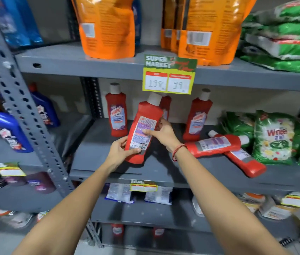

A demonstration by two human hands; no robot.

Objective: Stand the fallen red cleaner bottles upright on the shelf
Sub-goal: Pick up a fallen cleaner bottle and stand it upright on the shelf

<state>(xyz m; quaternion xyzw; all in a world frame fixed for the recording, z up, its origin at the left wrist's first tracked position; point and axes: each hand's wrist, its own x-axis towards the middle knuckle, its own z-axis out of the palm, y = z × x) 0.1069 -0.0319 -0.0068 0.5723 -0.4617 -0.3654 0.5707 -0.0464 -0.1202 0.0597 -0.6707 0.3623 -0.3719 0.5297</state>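
Held bottle [141, 131]: tilted, base just above the shelf [164, 173].
Left hand [121, 153]: clamped round its base.
Right hand [162, 133]: fingers closed on its label side.
Fallen bottles [217, 145]: two lay crossed, right.
Handling: probably rigid, slick plastic, weighty; gripping the waist seemed best.

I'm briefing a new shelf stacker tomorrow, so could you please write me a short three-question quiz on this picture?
1. True or false: the held red bottle is gripped by both the left hand and the right hand.
2. How many red bottles lie fallen on the shelf?
3. The green detergent bags sit: A) left of the fallen bottles, B) right of them.

Key: 1 true; 2 two; 3 B.
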